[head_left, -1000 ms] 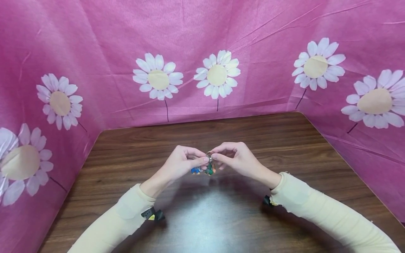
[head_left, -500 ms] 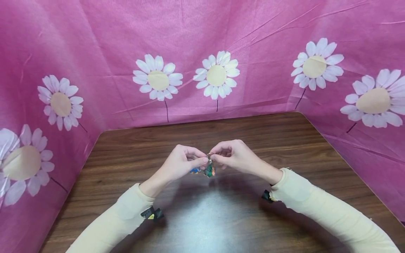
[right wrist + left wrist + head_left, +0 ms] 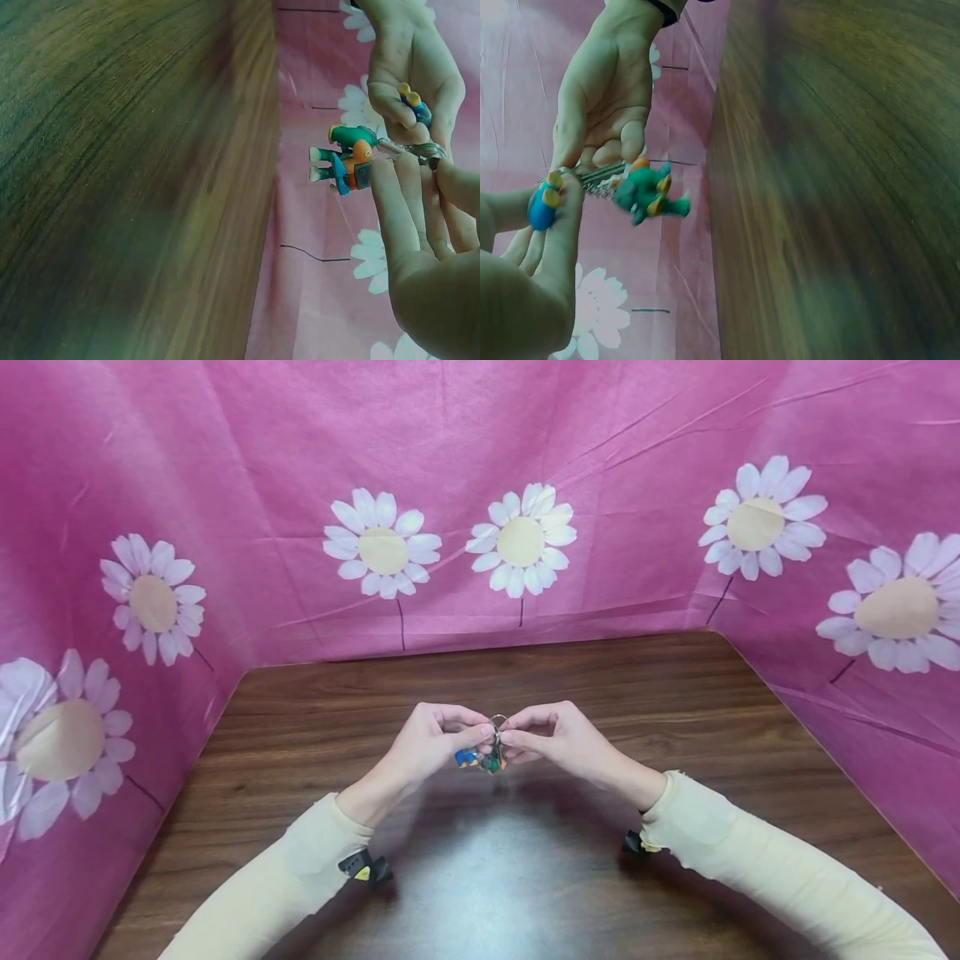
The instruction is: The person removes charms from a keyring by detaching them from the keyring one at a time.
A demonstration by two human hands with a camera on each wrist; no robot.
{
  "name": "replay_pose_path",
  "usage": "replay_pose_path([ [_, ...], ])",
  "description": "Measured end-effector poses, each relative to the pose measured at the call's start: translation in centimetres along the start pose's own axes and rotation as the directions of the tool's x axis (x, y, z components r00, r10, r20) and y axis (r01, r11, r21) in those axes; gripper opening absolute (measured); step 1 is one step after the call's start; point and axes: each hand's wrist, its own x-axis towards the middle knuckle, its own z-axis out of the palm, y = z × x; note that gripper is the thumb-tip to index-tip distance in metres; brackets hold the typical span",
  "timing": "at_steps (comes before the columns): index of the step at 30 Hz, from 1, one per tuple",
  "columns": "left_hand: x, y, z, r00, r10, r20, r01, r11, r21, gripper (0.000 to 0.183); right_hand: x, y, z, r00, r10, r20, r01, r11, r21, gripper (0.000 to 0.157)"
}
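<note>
Between the two hands, above the table, is a metal key ring (image 3: 498, 718) with small figurine charms. My left hand (image 3: 427, 747) pinches it with thumb and forefinger. A blue figurine with yellow parts (image 3: 543, 208) lies against that hand's fingers. From the other side, my right hand (image 3: 573, 743) pinches the ring. Below the ring hang a green figurine (image 3: 646, 191) and an orange one with blue parts (image 3: 361, 154), on short metal chains in the wrist views. The fingertips partly hide the ring, so its exact joint is too small to make out.
A dark wood-grain table (image 3: 480, 868) lies under the hands. Pink cloth (image 3: 285, 443) with white daisies (image 3: 382, 551) stands around its back and both sides. Dark devices (image 3: 367, 867) are strapped at the wrists, below the sleeves.
My right hand rose slightly, then came back down. The ring's loop now shows above the fingertips, and the hanging figurines have swung and turned. My left hand has barely moved.
</note>
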Motion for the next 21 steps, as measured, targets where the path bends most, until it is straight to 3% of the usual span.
replay_pose_path([
  [6,0.1,-0.3,-0.5,0.991,-0.123,0.051,0.123,0.992,0.009,0.017,0.0,0.3,0.0,0.997,0.073,-0.016,-0.073,0.997,0.028,0.023],
  [10,0.2,-0.7,-0.7,0.982,-0.166,0.093,0.167,0.986,-0.001,0.019,-0.1,0.5,-0.1,0.996,0.087,-0.027,-0.087,0.996,0.005,0.021],
  [14,0.4,-1.1,-0.9,0.977,-0.178,0.116,0.177,0.984,0.018,0.021,0.0,0.6,-0.3,0.997,0.082,-0.004,-0.082,0.997,0.005,0.019],
  [21,0.4,-1.0,-1.0,0.978,-0.151,0.142,0.139,0.986,0.092,0.025,-0.1,0.4,-0.5,0.997,0.073,0.032,-0.074,0.997,0.009,0.018],
])
